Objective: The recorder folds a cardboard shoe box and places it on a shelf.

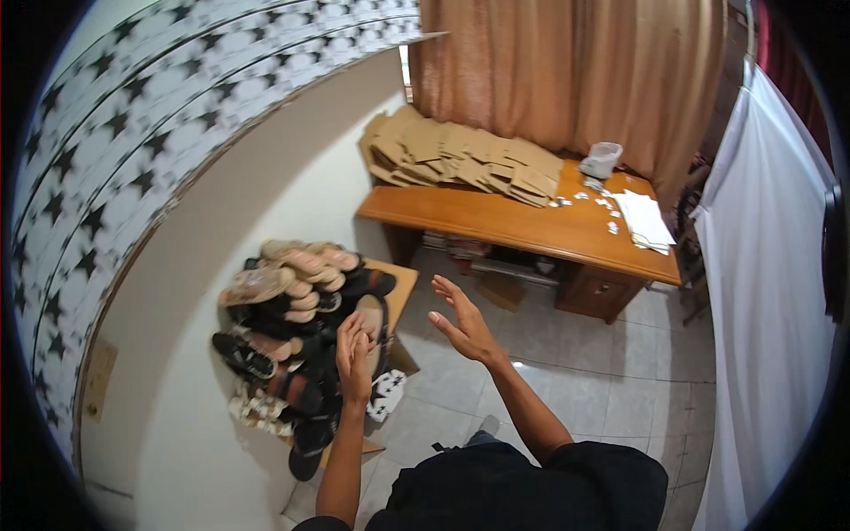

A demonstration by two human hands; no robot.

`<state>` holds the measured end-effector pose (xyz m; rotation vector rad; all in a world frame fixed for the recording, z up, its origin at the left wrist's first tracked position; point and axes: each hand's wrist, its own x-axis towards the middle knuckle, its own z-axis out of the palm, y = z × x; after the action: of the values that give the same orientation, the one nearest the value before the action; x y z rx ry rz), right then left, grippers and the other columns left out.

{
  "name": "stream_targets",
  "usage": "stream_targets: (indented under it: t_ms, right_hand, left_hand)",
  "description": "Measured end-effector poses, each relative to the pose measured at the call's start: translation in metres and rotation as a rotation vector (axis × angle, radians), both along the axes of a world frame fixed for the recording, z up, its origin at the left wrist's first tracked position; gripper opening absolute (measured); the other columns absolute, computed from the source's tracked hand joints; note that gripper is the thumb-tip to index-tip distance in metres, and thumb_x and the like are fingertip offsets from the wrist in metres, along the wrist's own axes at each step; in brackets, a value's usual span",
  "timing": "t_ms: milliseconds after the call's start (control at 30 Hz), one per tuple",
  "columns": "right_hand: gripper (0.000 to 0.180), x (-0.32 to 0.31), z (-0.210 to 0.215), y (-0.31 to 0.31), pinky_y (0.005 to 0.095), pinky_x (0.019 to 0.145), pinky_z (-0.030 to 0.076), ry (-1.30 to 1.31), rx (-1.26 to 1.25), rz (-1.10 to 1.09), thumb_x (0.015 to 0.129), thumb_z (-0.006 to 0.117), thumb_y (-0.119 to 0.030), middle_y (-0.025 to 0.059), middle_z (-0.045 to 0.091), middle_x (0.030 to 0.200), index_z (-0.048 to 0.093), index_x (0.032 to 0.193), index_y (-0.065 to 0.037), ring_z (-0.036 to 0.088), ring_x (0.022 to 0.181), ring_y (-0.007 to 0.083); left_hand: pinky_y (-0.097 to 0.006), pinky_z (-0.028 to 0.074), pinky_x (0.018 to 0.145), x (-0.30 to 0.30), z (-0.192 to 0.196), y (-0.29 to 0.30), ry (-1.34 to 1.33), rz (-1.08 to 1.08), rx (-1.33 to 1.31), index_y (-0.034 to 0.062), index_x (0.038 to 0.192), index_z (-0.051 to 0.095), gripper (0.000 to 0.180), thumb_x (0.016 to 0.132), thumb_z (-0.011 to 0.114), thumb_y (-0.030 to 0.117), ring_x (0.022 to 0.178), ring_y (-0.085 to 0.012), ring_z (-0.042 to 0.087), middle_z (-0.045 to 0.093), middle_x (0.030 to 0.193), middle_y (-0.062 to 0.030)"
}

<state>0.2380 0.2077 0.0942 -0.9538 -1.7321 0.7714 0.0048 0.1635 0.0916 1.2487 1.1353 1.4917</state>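
Observation:
My left hand [356, 356] is raised in front of a pile of shoes and sandals, with its fingers loosely bent and nothing in them. Just behind it lies a sandal [373, 315] with a beige insole and a black edge; whether the fingertips touch it I cannot tell. My right hand [464, 326] is held up over the floor, thumb apart from the fingers, and is bare. In the pile are beige sandals [305, 263], a black sneaker [243, 355] and several dark pairs, partly covering one another.
The pile rests on a low wooden table [400, 281] against the white wall. Ahead, a wooden desk [496, 219] bears flat brown cardboard pieces [460, 152], white papers [645, 221], small white scraps and a pale bag [601, 160]. A white curtain [768, 265] hangs at the right.

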Motion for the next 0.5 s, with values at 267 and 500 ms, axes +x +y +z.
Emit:
stream_targets:
  t_ms: [267, 500]
  right_hand:
    - [0.067, 0.183, -0.039, 0.036, 0.0433, 0.112, 0.039, 0.079, -0.159, -0.298, 0.098, 0.063, -0.035, 0.0227, 0.049, 0.146, 0.035, 0.151, -0.004, 0.05, 0.134, 0.0335]
    - [0.065, 0.285, -0.062, 0.074, 0.0423, 0.109, 0.042, 0.1, -0.195, -0.47, 0.098, 0.064, -0.034, 0.0213, 0.054, 0.142, 0.038, 0.15, -0.005, 0.053, 0.13, 0.032]
  left_hand:
    - [-0.039, 0.045, 0.1, 0.181, -0.029, 0.096, 0.05, -0.289, -0.044, 0.0049, 0.147, 0.042, 0.054, 0.102, 0.052, 0.034, 0.123, -0.0245, 0.055, 0.046, 0.149, -0.0168]
    - [-0.039, 0.049, 0.097, 0.288, -0.044, 0.175, 0.088, -0.41, -0.043, 0.0085, 0.145, 0.045, 0.049, 0.103, 0.049, 0.034, 0.121, -0.0239, 0.058, 0.05, 0.147, -0.0152]
